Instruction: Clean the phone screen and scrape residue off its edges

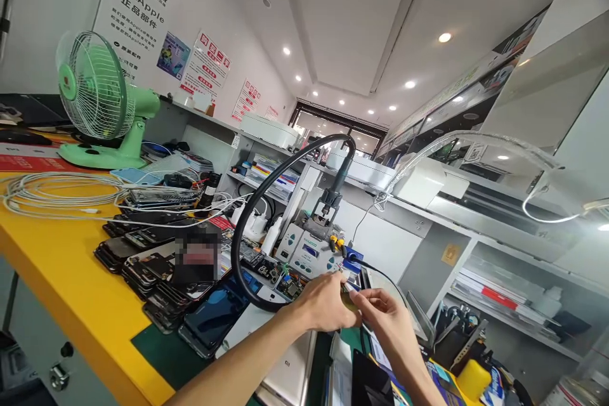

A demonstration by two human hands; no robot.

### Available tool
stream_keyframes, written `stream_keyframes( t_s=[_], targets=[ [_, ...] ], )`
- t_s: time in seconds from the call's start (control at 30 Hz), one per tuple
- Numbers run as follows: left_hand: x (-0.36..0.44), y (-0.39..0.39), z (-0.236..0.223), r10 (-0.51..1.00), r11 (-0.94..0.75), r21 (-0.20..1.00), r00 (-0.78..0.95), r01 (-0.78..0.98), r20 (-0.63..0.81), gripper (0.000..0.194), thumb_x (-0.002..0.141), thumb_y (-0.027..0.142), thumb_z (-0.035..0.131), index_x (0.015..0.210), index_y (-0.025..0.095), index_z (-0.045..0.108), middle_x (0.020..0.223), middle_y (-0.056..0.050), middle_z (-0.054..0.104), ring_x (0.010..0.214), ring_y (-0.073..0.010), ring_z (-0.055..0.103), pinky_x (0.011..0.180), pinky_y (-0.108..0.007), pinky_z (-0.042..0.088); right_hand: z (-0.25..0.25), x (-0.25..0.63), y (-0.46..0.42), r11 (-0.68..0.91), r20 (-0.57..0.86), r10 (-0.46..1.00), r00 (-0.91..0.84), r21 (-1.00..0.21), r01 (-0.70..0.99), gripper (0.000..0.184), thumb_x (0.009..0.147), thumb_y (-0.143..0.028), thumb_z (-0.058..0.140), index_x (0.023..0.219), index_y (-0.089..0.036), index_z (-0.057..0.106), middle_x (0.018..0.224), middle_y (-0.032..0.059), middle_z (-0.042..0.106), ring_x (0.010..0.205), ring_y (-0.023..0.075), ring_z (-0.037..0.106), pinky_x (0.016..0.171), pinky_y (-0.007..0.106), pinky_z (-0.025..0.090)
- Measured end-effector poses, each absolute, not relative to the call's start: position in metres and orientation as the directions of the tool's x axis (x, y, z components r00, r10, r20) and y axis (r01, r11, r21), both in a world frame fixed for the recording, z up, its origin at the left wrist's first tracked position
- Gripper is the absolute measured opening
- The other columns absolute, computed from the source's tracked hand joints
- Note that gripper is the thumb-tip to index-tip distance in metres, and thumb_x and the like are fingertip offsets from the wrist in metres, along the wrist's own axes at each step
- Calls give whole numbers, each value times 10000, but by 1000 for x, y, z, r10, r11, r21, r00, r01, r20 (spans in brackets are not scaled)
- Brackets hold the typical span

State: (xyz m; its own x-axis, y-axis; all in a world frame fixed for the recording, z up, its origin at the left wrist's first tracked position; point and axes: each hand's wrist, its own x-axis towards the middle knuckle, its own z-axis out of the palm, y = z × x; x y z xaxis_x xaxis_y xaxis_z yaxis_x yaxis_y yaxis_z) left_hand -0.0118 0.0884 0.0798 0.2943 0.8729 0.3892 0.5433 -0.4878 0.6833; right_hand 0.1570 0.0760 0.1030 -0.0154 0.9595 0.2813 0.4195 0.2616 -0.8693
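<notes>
My left hand is closed, its thumb and fingers pinching something small near the middle of the bench. Part of a dull yellowish piece shows at its fingertips; I cannot make out its kind. Close beside it, my right hand has thumb and forefinger pressed together at the same spot, the other fingers curled. Whatever it grips is hidden. Just beyond both hands stands a white hot-air rework station with a small display and buttons. Its black hose loops up to a handpiece above the unit. Below my left forearm lies a white tablet-like device.
Stacked phones and phone parts cover the yellow bench on the left, beside coiled white cables and a green fan. Circuit boards sit before the station. Tools in a black holder stand at right.
</notes>
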Motion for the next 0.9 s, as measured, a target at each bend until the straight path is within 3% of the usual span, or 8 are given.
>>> stream_keyframes(
  t_s=[0.13,0.3,0.43,0.6,0.77,0.87,0.9],
  targets=[
    [-10,87,79,864,-503,698,276,510,421,653,880,473,718,1405,193,447,1163,-100,643,968,-244,665,846,-440,589,99,165,75,237,239,969,-58,-847,477,411,768,-531,737,915,-148,734,731,56,732,700,219,670,653,296,494],
    [4,80,74,814,-578,646,299,499,497,843,698,481,826,1395,196,446,1230,-125,631,999,-276,664,854,-464,591,101,176,65,238,206,971,-119,-841,486,415,783,-498,696,984,-139,743,678,45,707,642,215,651,585,286,468],
    [21,71,69,755,-640,576,275,508,596,747,642,416,788,1295,168,524,1125,-113,654,929,-277,671,828,-446,604,101,184,53,333,251,943,-220,-740,584,388,824,-520,635,897,-151,731,649,16,649,609,187,579,553,265,416],
    [35,61,61,645,-711,453,242,537,725,420,755,317,645,1151,183,602,1055,-97,642,870,-253,674,774,-395,616,96,190,44,428,362,897,-252,-578,695,454,922,-555,491,815,-153,673,676,3,568,632,164,435,587,267,358],
    [36,59,64,517,-761,297,263,577,814,395,774,292,699,1151,210,615,1058,-80,640,881,-243,689,716,-355,622,88,198,45,402,349,914,-209,-695,596,503,907,-628,484,764,-166,625,687,22,569,656,186,465,601,282,376],
    [25,39,71,404,-781,184,258,597,878,489,765,306,752,1218,221,588,1081,-71,652,932,-235,681,746,-334,616,84,204,49,356,300,935,-191,-782,512,557,907,-683,440,849,-164,635,773,62,649,698,229,598,627,291,483],
    [17,27,72,352,-778,152,222,610,909,423,823,280,699,1226,229,582,1077,-68,654,964,-223,671,806,-338,605,83,206,50,329,274,944,-183,-819,471,577,904,-698,434,908,-159,640,831,77,673,721,243,641,652,301,522]
  ],
)
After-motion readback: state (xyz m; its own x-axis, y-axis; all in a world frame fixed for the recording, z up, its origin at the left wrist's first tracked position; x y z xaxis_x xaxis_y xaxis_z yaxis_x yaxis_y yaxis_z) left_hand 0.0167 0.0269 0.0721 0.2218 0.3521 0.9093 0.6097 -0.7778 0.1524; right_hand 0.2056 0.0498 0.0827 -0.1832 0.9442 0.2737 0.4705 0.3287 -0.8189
